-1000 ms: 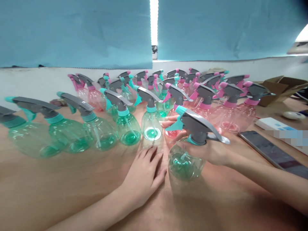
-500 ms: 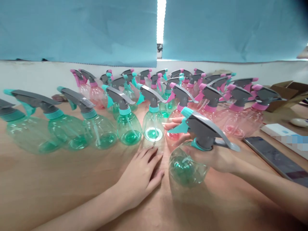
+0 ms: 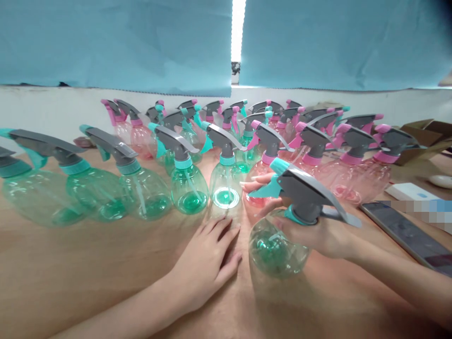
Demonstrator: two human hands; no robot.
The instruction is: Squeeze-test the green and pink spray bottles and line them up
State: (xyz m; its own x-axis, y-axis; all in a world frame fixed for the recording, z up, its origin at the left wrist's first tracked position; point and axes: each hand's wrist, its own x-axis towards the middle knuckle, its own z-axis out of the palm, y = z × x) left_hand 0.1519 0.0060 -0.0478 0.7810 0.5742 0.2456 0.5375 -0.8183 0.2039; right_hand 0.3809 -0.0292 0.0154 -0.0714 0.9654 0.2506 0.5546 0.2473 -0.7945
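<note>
In the head view, a clear green spray bottle (image 3: 278,249) with a grey and turquoise trigger head tilts in my right hand (image 3: 328,238). The thumb wraps the bottle near its neck, while the other fingers reach behind it, partly hidden. My left hand (image 3: 208,254) lies palm down on the wooden table (image 3: 106,278), fingers apart and holding nothing. Just beyond its fingertips stands another green spray bottle (image 3: 226,183). Several more green bottles (image 3: 189,188) line up to the left. A pink spray bottle (image 3: 270,157) stands behind the held one, partly covered by it and my fingers.
More pink spray bottles (image 3: 353,160) continue the row at right, with mixed pink and green ones behind. A phone (image 3: 406,235), a white box (image 3: 411,192) and an open cardboard box (image 3: 427,136) are at the right. Blue curtains (image 3: 113,42) hang at the back.
The view has shifted slightly. The held bottle and my right hand sit a little farther right in the picture; my left hand stays in place.
</note>
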